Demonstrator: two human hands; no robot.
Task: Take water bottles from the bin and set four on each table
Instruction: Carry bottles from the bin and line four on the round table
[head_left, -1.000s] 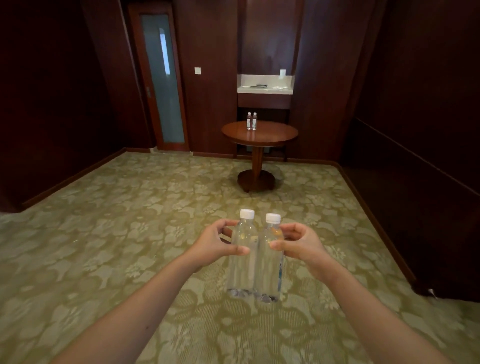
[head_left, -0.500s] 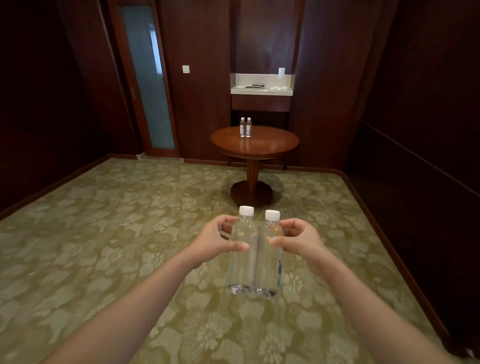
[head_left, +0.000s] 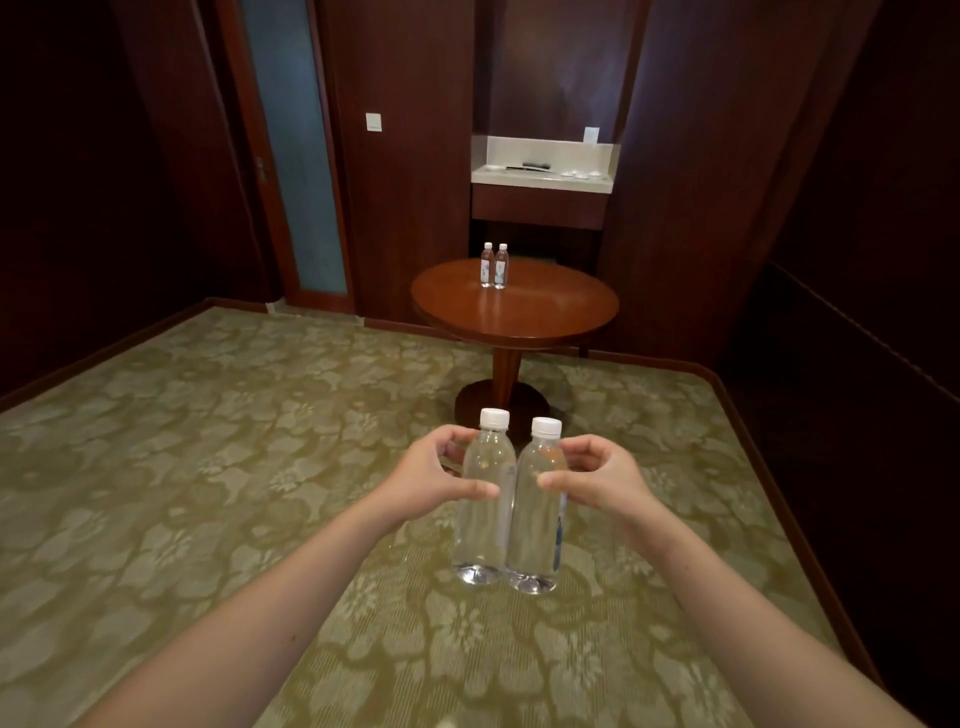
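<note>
Head view, entries in order from near to far.

1. Left hand (head_left: 436, 480): our fingers (head_left: 478, 488) are curled round the upper body of the left bottle (head_left: 483, 519), thumb across its front, clamped on it.
2. Right hand (head_left: 597, 480): it mirrors the left, fingers (head_left: 553, 479) clamped on the right bottle (head_left: 537, 525) at the same height.
3. The two carried bottles: both are upright with the long axis vertical and white caps on top. Their sides touch, and we hold them in the air over the carpet (head_left: 208, 467).
4. Table (head_left: 519, 322): round, dark wood, on a single pedestal. It stands straight ahead of the carried bottles and well apart from them.
5. Pair of bottles (head_left: 493, 266): these stand upright just beside each other at the table's far edge, left of centre.

Governing relation: the table lies dead ahead of both hands, and neither hand is plainly nearer. Its bare near half faces us.

We judge that two standing plus two carried would give this table its four. The move ahead calls for carrying forward with the axes kept vertical, then setting the bases down flat.
</note>
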